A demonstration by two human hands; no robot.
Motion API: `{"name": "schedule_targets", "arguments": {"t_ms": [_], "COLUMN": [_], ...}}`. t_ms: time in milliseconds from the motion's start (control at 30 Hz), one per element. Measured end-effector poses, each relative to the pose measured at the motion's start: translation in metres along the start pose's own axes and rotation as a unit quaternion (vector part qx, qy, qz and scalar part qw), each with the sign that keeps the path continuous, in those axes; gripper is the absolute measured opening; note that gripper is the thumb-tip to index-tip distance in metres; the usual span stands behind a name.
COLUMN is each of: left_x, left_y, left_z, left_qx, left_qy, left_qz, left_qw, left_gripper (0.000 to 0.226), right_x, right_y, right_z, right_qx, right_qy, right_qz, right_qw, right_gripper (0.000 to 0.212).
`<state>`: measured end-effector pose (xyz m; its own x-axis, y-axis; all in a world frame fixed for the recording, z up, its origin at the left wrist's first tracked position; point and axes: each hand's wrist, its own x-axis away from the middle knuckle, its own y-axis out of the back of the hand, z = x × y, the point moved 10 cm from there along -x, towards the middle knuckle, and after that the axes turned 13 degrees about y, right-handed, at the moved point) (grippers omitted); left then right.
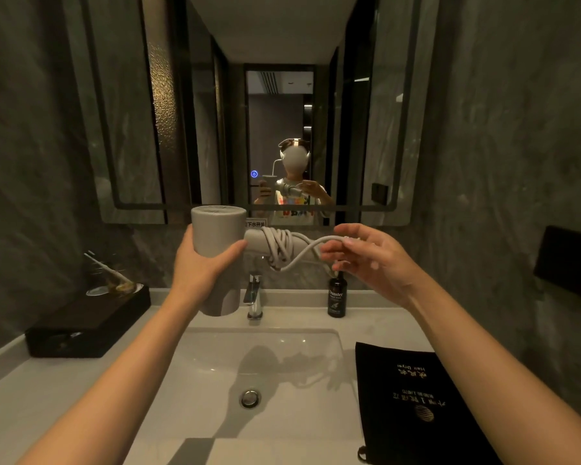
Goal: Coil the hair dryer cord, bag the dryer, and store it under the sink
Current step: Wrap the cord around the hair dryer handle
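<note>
Grey hair dryer and black bag at the sink

The hair dryer (pixel 217 260) was held above the counter, its grey cord (pixel 284 248) partly coiled around the handle; the black drawstring bag (pixel 413 401) lay flat near the counter's right front edge.

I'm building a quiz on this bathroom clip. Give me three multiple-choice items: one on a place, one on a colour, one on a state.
1. Where does the black bag lie?
A. On the counter right of the basin
B. Inside the basin
C. On the black box

2. What colour is the hair dryer?
A. Red
B. Light grey
C. Black

3. How is the cord now?
A. Lying loose in the basin
B. Partly wound around the dryer's handle
C. Plugged into a wall socket

Answers:
1 A, the bag lies flat on the counter beside the basin.
2 B, its barrel in the left hand is pale grey.
3 B, loops circle the handle while the right hand holds the free end.
</note>
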<state>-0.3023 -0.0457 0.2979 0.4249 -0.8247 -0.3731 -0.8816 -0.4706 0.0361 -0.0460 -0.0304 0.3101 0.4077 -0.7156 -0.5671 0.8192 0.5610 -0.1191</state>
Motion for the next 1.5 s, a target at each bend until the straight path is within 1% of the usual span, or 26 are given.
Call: {"name": "schedule_targets", "arguments": {"t_ms": [67, 100, 167, 233, 267, 333, 400, 500, 533, 600, 700, 767, 800, 867, 933, 1000, 1033, 1067, 1133, 1200, 1233, 1267, 1300, 1333, 1400, 1500], "left_x": [0.001, 0.001, 0.002, 0.006, 0.008, 0.012, 0.015, 0.019, 0.02, 0.022, 0.021, 0.019, 0.019, 0.023, 0.028, 0.03, 0.032, 0.036, 0.048, 0.066, 0.075, 0.084, 0.091, 0.095, 0.101, 0.1], "left_y": [-0.003, -0.004, -0.006, -0.009, -0.011, -0.015, -0.02, -0.022, -0.021, -0.022, -0.022, -0.025, -0.028, -0.036, -0.038, -0.038, -0.041, -0.047, -0.063, -0.08, -0.089, -0.098, -0.106, -0.114, -0.129, -0.142], "left_z": [0.003, 0.005, 0.011, 0.016, 0.017, 0.018, 0.016, 0.01, 0.006, -0.001, 0.001, 0.006, 0.008, 0.009, 0.007, 0.008, 0.009, 0.01, 0.01, 0.012, 0.014, 0.015, 0.018, 0.021, 0.03, 0.04], "left_qx": [0.0, 0.006, 0.028, 0.062, 0.079, 0.104, 0.116, 0.111, 0.102, 0.083, 0.065, 0.06, 0.074, 0.113, 0.169, 0.207, 0.183, 0.132, -0.016, -0.162, -0.219, -0.251, -0.25, -0.231, -0.19, -0.153], "left_qy": [0.007, 0.014, 0.037, 0.057, 0.065, 0.072, 0.07, 0.048, 0.033, 0.013, 0.012, 0.042, 0.066, 0.118, 0.169, 0.23, 0.249, 0.258, 0.25, 0.228, 0.219, 0.219, 0.23, 0.244, 0.26, 0.248], "left_qz": [0.026, 0.038, 0.063, 0.089, 0.101, 0.115, 0.12, 0.095, 0.085, 0.075, 0.081, 0.11, 0.143, 0.234, 0.305, 0.355, 0.388, 0.431, 0.522, 0.591, 0.612, 0.626, 0.636, 0.638, 0.627, 0.594], "left_qw": [1.0, 0.999, 0.997, 0.992, 0.99, 0.985, 0.983, 0.988, 0.991, 0.994, 0.995, 0.991, 0.985, 0.958, 0.922, 0.882, 0.868, 0.855, 0.815, 0.756, 0.728, 0.705, 0.692, 0.693, 0.709, 0.75], "left_gripper": [0.057, 0.056, 0.056, 0.063, 0.067, 0.069, 0.068, 0.066, 0.062, 0.053, 0.056, 0.061, 0.068, 0.085, 0.089, 0.101, 0.107, 0.11, 0.103, 0.096, 0.093, 0.089, 0.084, 0.078, 0.068, 0.043], "right_x": [0.0, 0.0, 0.0, 0.0, 0.0, -0.001, -0.002, 0.001, 0.002, 0.001, -0.002, -0.003, -0.004, -0.004, -0.005, -0.005, -0.006, -0.007, -0.009, -0.012, -0.012, -0.012, -0.012, -0.012, -0.011, -0.01], "right_y": [0.009, 0.015, 0.028, 0.033, 0.033, 0.033, 0.032, 0.026, 0.023, 0.021, 0.02, 0.021, 0.023, 0.028, 0.029, 0.026, 0.023, 0.017, 0.002, -0.009, -0.014, -0.018, -0.02, -0.021, -0.02, -0.018], "right_z": [-0.006, -0.007, -0.002, 0.008, 0.011, 0.016, 0.006, -0.02, -0.025, -0.026, -0.021, -0.014, -0.011, -0.007, -0.004, -0.002, -0.001, 0.001, 0.004, 0.002, 0.0, -0.002, -0.005, -0.007, -0.01, -0.01], "right_qx": [-0.036, -0.017, 0.089, 0.203, 0.241, 0.297, 0.308, 0.209, 0.209, 0.241, 0.267, 0.262, 0.261, 0.267, 0.284, 0.3, 0.304, 0.306, 0.33, 0.364, 0.374, 0.377, 0.38, 0.386, 0.404, 0.446], "right_qy": [-0.006, -0.001, 0.027, 0.064, 0.08, 0.098, 0.06, -0.059, -0.08, -0.084, -0.063, -0.035, -0.022, -0.008, -0.003, -0.004, -0.005, -0.004, -0.001, -0.008, -0.014, -0.021, -0.026, -0.03, -0.03, -0.008], "right_qz": [-0.045, -0.07, -0.113, -0.138, -0.151, -0.169, -0.176, -0.16, -0.138, -0.099, -0.069, -0.076, -0.085, -0.096, -0.086, -0.056, -0.035, -0.011, 0.045, 0.088, 0.105, 0.119, 0.131, 0.139, 0.142, 0.15], "right_qw": [0.998, 0.997, 0.989, 0.967, 0.955, 0.935, 0.933, 0.963, 0.965, 0.962, 0.959, 0.961, 0.961, 0.959, 0.955, 0.952, 0.952, 0.952, 0.943, 0.927, 0.921, 0.918, 0.915, 0.912, 0.903, 0.883], "right_gripper": [0.019, 0.019, 0.019, 0.014, 0.011, 0.008, 0.021, 0.04, 0.044, 0.049, 0.058, 0.063, 0.064, 0.063, 0.059, 0.051, 0.045, 0.037, 0.024, 0.026, 0.027, 0.027, 0.026, 0.024, 0.021, 0.019]}}
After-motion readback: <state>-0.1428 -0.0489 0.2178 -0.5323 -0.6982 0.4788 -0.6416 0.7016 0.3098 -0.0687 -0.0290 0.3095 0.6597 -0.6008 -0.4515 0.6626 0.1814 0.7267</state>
